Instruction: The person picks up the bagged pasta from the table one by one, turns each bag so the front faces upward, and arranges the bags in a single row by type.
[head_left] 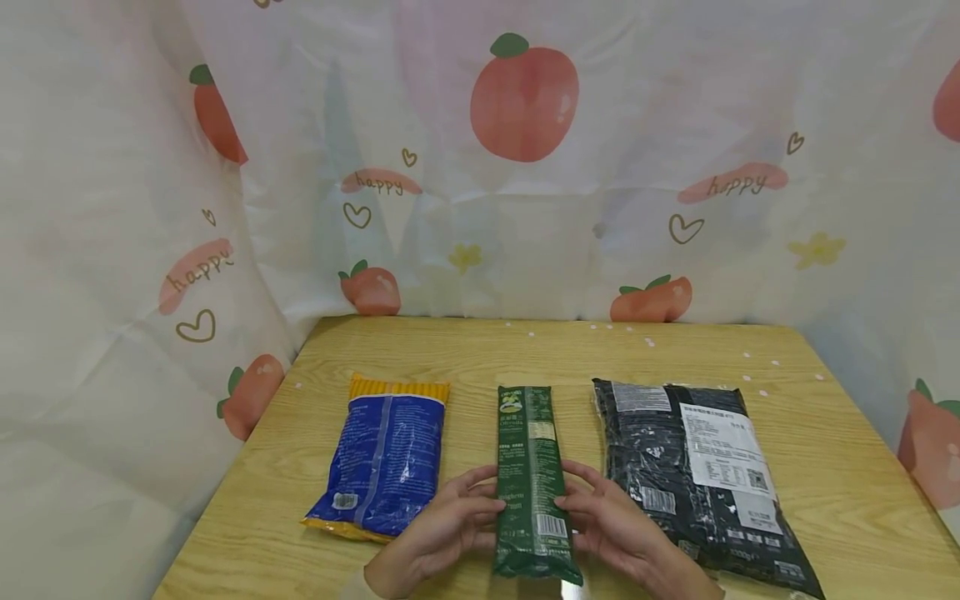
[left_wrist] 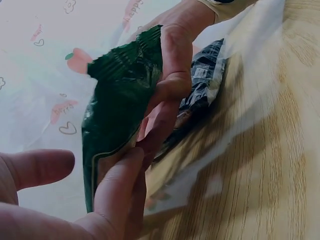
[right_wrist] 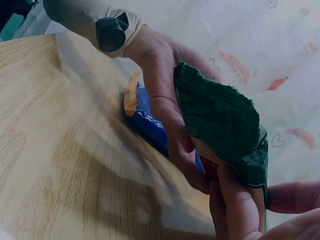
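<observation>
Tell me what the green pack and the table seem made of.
The green pack is probably glossy plastic film: its end is crimped and its creases shine. The table looks like smooth wood or wood-print laminate: grain streaks show.

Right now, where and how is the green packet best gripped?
Probably hold the green packet near mid-length by both long edges, left hand from the left, right hand from the right: it is long, narrow and raised off the table, so two-sided support should steady it.
</observation>
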